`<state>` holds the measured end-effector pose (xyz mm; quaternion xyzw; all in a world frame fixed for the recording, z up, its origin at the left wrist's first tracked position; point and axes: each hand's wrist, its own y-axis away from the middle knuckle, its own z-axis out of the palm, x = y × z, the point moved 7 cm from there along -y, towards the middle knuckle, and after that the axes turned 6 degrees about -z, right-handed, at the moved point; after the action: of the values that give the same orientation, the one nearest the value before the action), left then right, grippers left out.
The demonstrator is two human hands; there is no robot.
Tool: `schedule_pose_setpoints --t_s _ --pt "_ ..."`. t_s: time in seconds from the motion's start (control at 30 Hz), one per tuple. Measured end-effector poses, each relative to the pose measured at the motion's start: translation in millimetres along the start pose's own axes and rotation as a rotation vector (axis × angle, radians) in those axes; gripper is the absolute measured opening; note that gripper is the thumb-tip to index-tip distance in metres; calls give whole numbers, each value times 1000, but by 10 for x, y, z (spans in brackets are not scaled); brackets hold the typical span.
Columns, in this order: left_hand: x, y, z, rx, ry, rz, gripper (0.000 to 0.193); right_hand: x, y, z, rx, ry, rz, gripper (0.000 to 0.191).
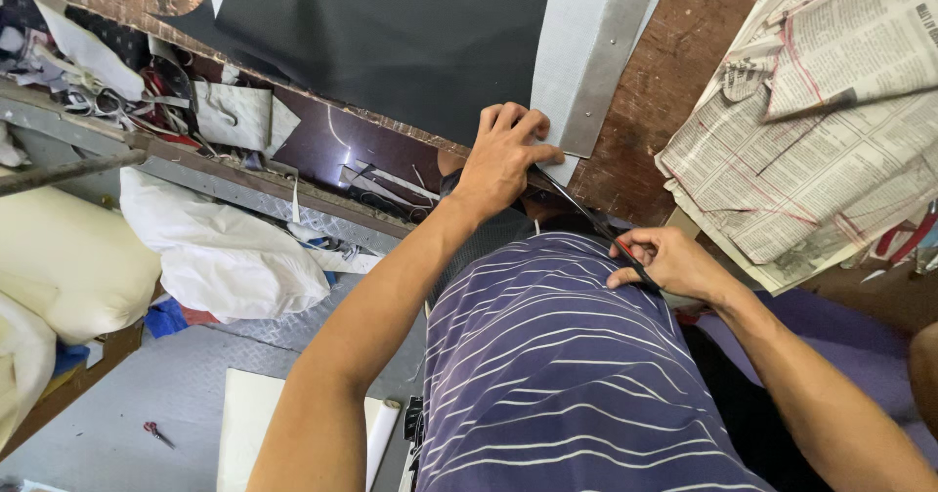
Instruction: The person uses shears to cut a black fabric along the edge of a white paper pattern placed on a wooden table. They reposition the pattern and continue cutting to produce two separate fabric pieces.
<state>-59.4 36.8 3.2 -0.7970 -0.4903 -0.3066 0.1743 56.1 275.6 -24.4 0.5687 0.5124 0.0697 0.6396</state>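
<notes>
At the near edge of the worn wooden table (674, 72), the left hand (503, 160) presses spread fingers on the pale grey sheet (572, 52) beside the flat metal plate (604, 67), while the right hand (674, 265), fingers closed around long scissors (591, 220), should cut steadily along the plate's edge.

Left hand (503, 155) on grey sheet (576, 33), right hand (669, 262) gripping scissors (596, 226)

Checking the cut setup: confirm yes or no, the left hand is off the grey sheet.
No, the left hand presses on the grey sheet.
</notes>
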Motion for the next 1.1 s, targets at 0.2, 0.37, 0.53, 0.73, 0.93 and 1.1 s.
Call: schedule_pose_setpoints --t_s 0.2,0.37,0.53,0.73,0.93,1.1 --pt "37 3 -69 34 -1 42 41 -21 0 31 15 -51 -22 48" --pt "36 0 -86 36 22 48 38 -22 -6 25 17 -77 -33 47" --pt "36 4 -71 24 17 42 40 -79 -30 48 14 -75 -31 45" --pt "32 15 -78 37 -1 57 41 -103 7 143 40 -102 -43 41" --pt "31 -27 -78 25 33 65 38 -108 -41 319 72 -124 24 40" --pt "14 -35 -97 -8 4 72 37 -69 -30 466 64 -244 -12 37"
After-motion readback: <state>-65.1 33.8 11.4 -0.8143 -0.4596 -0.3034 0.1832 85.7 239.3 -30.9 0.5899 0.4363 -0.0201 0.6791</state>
